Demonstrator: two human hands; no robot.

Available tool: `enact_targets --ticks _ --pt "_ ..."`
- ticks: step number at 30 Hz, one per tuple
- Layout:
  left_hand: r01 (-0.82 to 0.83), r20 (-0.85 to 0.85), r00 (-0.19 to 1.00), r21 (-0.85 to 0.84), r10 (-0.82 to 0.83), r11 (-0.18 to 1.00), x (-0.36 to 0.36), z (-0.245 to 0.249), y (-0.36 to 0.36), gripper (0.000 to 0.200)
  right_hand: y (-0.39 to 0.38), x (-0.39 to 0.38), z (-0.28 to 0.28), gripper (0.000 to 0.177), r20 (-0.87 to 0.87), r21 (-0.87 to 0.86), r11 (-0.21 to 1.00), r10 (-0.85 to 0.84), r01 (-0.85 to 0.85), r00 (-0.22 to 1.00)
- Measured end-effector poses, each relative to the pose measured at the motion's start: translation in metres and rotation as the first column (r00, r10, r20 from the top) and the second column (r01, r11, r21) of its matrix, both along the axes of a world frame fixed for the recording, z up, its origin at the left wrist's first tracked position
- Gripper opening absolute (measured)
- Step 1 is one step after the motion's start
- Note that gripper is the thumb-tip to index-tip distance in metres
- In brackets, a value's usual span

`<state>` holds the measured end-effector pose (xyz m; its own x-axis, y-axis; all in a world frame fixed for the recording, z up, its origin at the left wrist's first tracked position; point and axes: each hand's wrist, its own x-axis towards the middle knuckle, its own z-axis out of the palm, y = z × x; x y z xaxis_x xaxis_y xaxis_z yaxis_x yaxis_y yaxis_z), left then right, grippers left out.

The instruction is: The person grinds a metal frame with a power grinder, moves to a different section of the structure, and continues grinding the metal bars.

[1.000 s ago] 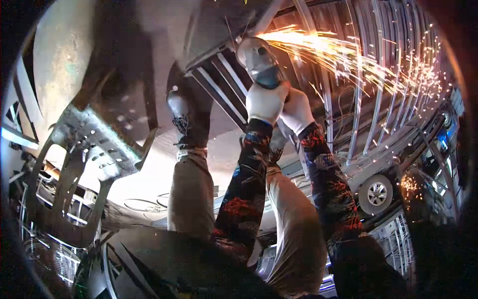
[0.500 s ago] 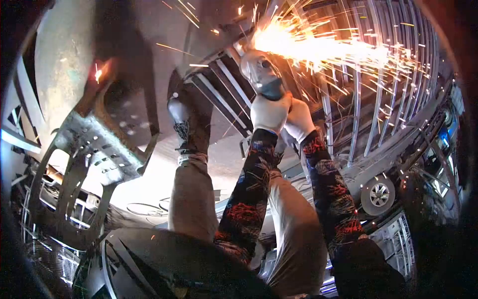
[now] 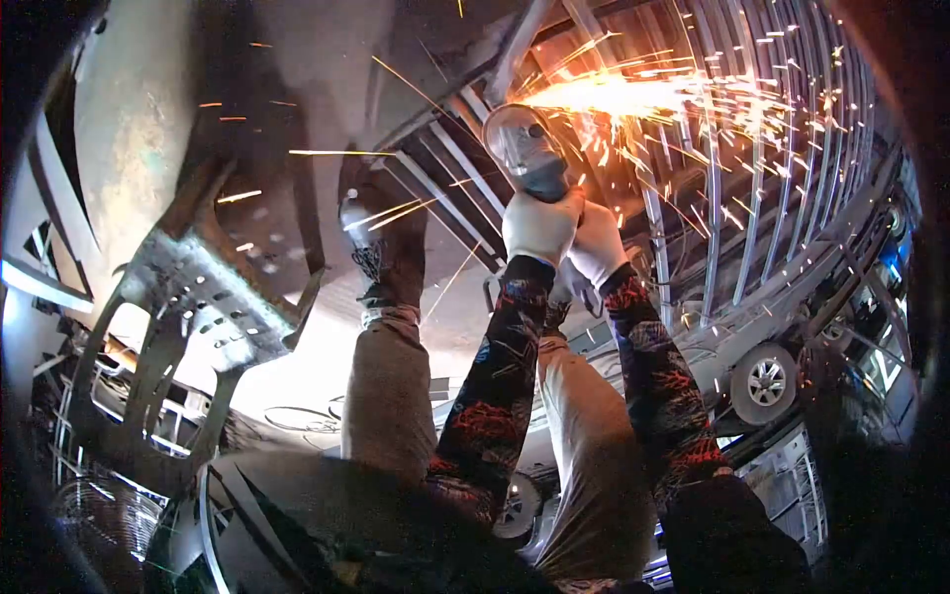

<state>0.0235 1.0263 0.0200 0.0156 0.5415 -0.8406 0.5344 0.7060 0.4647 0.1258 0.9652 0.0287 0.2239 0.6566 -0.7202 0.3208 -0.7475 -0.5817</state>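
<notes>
An angle grinder [image 3: 522, 147] with a rounded metallic guard throws bright sparks to the right, at the corner of a metal frame [image 3: 435, 124] with parallel bars. My left hand [image 3: 537, 226], in a white glove, is wrapped round the grinder just behind its head. Close beside it on the right, my right hand [image 3: 596, 244], also white-gloved, is closed round the rear of the tool. The glare hides the disc's contact with the metal, and the gloves hide most of the grinder's body.
A perforated metal chair [image 3: 213, 297] stands at the left. Long metal bars [image 3: 712, 188] run along the upper right. A wheel [image 3: 765, 384] is at the lower right, with another [image 3: 517, 505] near the bottom. Cables [image 3: 302, 421] lie on the floor. My shoe [image 3: 368, 238] is left of the frame.
The spark stream is narrower, and sparks now also fly across the left. The view has shifted slightly, bringing a lower wheel into sight. Both hands keep their hold on the grinder.
</notes>
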Motion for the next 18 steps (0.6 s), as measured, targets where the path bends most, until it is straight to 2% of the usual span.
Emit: enact_targets --ticks 2,3,4,6,7,8,9,10,11,14,15,16,18 --pt "-0.056 0.027 0.998 -0.038 0.057 0.998 0.004 -0.007 0.004 0.043 0.010 0.002 -0.005 0.032 0.068 0.038 0.994 0.097 -0.099 0.993" --pt "-0.040 0.017 0.999 0.013 0.039 0.999 0.004 -0.008 0.007 0.040 0.013 0.002 -0.003 0.032 0.077 -0.045 0.998 0.036 -0.033 0.996" --pt "-0.093 0.081 0.992 -0.056 0.097 0.994 0.002 -0.006 0.010 0.042 0.018 0.002 0.001 0.031 0.128 -0.010 0.984 0.178 -0.178 0.976" --pt "-0.109 0.134 0.985 -0.026 0.112 0.994 -0.002 -0.002 0.000 0.041 0.008 -0.003 0.001 0.031 0.134 0.020 0.992 0.118 -0.122 0.984" --pt "-0.110 0.137 0.984 -0.016 0.111 0.994 -0.003 -0.005 0.002 0.041 0.002 -0.004 0.004 0.031 -0.059 -0.039 0.997 -0.073 0.071 0.996" --pt "-0.055 0.078 0.995 -0.010 0.055 0.998 -0.003 -0.005 0.004 0.040 0.005 -0.006 0.000 0.031 -0.094 -0.029 0.997 -0.067 0.065 0.993" --pt "-0.001 0.020 1.000 -0.012 0.001 1.000 -0.002 -0.004 0.003 0.040 0.007 -0.004 -0.001 0.031 -0.041 -0.021 0.999 -0.035 0.034 0.999" --pt "-0.070 0.058 0.996 0.002 0.069 0.998 0.000 -0.007 0.004 0.040 0.007 -0.001 -0.002 0.031 0.009 -0.019 1.000 -0.001 0.001 1.000" --pt "-0.059 0.065 0.996 -0.027 0.060 0.998 0.000 -0.003 0.006 0.041 0.009 0.000 -0.003 0.033 0.063 0.005 0.997 0.072 -0.073 0.995" --pt "0.024 0.018 1.000 -0.096 -0.022 0.995 0.000 0.001 0.010 0.042 0.008 -0.002 0.003 0.035 0.088 0.068 0.994 0.079 -0.085 0.993" --pt "0.010 0.022 1.000 -0.022 -0.010 1.000 0.000 0.005 0.009 0.042 0.010 0.000 0.002 0.035 0.222 0.074 0.970 0.211 -0.232 0.952" --pt "0.012 0.024 1.000 -0.024 -0.012 1.000 0.001 0.000 0.012 0.042 0.011 0.001 0.000 0.035 0.036 0.103 0.991 0.086 -0.090 0.996" --pt "0.057 0.025 0.998 -0.079 -0.055 0.995 0.002 -0.014 0.011 0.043 0.021 -0.001 0.006 0.036 0.254 -0.180 0.957 0.267 -0.226 0.930"
